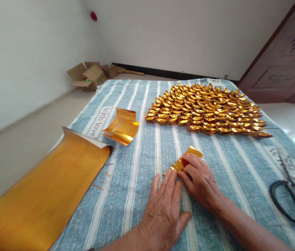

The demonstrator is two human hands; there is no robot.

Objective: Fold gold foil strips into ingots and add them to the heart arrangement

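Note:
A folded strip of gold foil paper (192,151) lies slantwise on the striped cloth in front of me. My left hand (163,205) rests flat, its fingers stretched out and the tips pressing on the strip's near-left end. Curled over the strip's middle, my right hand (201,179) grips its near edge with thumb and bent fingers. The fingertips of both hands almost meet, and they hide part of the fold. Beyond them, several boat-shaped gold foil ingots (202,108) stand packed in rows. Curved loose gold foil sheets (122,129) lie to the left.
A large stack of gold foil sheets (48,184) hangs over the table's left side. Black-handled scissors (288,202) lie at the right. The blue-and-white striped cloth (121,167) covers the table. Open cardboard boxes (92,76) sit on the floor by the wall; a brown door (283,59) stands right.

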